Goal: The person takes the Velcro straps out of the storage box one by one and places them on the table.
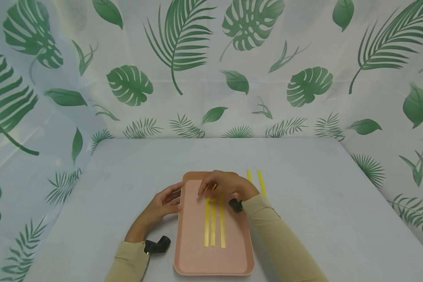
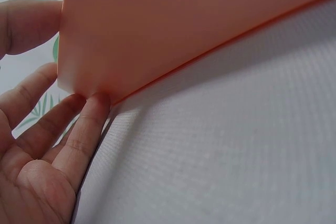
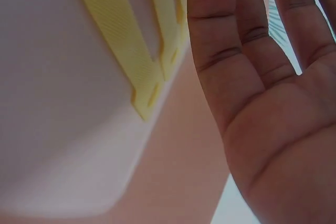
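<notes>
A pink tray (image 1: 194, 258) lies lengthwise on the table, with three flat yellow strips (image 1: 222, 227) side by side on it. Small slots show near the strip ends (image 3: 152, 95) in the right wrist view. Over the strips' far ends, my right hand (image 1: 222, 183) has its fingers bent downward; yellow shows between them. Its fingertips fall outside the right wrist view, so I cannot tell whether they pinch a strip. At the tray's left side, my left hand (image 1: 162, 203) touches the edge, its fingers (image 2: 81, 135) extended against the pink wall.
Two more yellow strips (image 1: 261, 182) lie on the white table (image 1: 303, 176) just right of the tray, partly behind the right forearm. A leaf-printed cloth (image 1: 204, 90) hangs behind and at both sides. Each wrist carries a black camera (image 1: 157, 245).
</notes>
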A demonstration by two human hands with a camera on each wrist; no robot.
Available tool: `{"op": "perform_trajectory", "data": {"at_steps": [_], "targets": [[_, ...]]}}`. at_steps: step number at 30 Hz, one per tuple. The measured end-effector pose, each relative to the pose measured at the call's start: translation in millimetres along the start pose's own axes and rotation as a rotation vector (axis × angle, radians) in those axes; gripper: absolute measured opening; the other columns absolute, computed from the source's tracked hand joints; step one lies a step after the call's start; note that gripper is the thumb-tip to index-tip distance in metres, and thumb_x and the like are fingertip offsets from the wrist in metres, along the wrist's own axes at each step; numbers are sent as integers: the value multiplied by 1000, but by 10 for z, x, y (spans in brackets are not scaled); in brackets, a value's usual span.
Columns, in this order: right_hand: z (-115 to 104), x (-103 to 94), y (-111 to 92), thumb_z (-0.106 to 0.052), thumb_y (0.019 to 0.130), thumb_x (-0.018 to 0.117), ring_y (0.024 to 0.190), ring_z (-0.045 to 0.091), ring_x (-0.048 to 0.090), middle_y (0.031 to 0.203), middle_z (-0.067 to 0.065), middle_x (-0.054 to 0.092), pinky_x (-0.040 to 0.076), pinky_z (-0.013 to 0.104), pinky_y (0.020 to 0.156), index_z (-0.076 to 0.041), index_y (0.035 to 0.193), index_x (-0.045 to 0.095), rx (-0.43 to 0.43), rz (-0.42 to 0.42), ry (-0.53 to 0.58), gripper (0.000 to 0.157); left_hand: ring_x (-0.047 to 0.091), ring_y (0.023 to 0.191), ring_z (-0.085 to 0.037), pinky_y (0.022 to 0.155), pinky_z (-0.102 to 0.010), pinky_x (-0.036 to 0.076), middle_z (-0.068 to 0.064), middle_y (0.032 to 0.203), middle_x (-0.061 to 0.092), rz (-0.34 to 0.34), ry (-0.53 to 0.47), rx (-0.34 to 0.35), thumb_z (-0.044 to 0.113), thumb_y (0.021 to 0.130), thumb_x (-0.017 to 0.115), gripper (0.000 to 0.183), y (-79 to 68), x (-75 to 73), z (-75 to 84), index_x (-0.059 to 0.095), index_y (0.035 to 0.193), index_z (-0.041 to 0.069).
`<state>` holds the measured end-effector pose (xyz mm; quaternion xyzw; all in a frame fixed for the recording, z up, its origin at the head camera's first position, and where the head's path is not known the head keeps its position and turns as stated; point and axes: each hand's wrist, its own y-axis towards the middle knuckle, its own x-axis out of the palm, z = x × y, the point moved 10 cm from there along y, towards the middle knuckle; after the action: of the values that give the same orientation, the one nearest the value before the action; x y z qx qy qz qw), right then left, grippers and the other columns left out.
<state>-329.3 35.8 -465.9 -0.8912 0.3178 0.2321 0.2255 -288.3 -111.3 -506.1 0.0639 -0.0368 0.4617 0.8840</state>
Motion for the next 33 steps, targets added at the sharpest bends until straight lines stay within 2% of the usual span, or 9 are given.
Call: {"op": "perform_trajectory", "data": {"at_steps": [2,4,6,9,13,18,24,28,33], "targets": [[56,1,17,-1,91,67,98,15,66,103,-4,72,53,36,90,-20,100,78,48,16,34,23,32,141,-47,107,-29,45,-31,156,27,-2,-1,0,-4,91,66,76,7,-11,3,25,155,-4],[72,17,42,-1,90,68,98,16,66,102,-3,72,53,34,90,-18,100,78,48,1,50,22,33,141,-47,106,-29,46,-31,156,27,-3,-3,-5,-4,91,65,76,14,-21,7,25,155,-4],[54,41,76,3,89,69,98,18,66,103,1,73,54,31,88,-11,100,78,10,-31,68,20,33,141,-47,106,-29,46,-30,156,27,-1,-6,-15,-5,90,65,76,20,-29,13,25,155,-4],[-15,75,119,9,83,74,93,17,65,102,4,73,55,25,84,-4,101,76,-103,-90,13,23,33,141,-47,106,-30,46,-30,156,27,0,-4,-24,-4,91,65,77,35,-49,13,24,155,-4],[-51,84,154,11,80,74,77,9,57,94,4,73,50,19,71,-5,99,78,-160,-102,-63,24,33,141,-45,105,-29,47,-28,157,27,4,-1,-35,-3,91,66,76,54,-76,10,25,155,-3],[-36,79,198,14,77,73,66,6,49,87,0,72,44,18,60,-8,93,79,-133,-84,-117,27,34,141,-45,105,-29,47,-27,157,28,7,-1,-42,-2,90,67,76,69,-105,9,27,155,-2],[6,77,255,14,75,73,69,7,52,88,-6,73,47,20,64,-11,88,79,-113,-56,-167,29,35,141,-44,105,-29,47,-27,156,30,7,8,-45,-1,90,68,76,88,-139,8,27,155,-2],[20,81,283,15,74,71,73,8,52,87,-7,72,47,21,67,-11,86,78,-102,-52,-165,30,35,141,-44,106,-30,46,-27,156,30,1,11,-39,-2,90,67,76,104,-157,15,27,155,-2],[31,73,317,18,70,67,69,9,47,84,-5,70,41,20,61,-10,83,77,-87,-43,-133,33,35,141,-44,106,-29,46,-28,156,30,-4,10,-29,-3,90,67,75,125,-195,2,27,154,-4]]}}
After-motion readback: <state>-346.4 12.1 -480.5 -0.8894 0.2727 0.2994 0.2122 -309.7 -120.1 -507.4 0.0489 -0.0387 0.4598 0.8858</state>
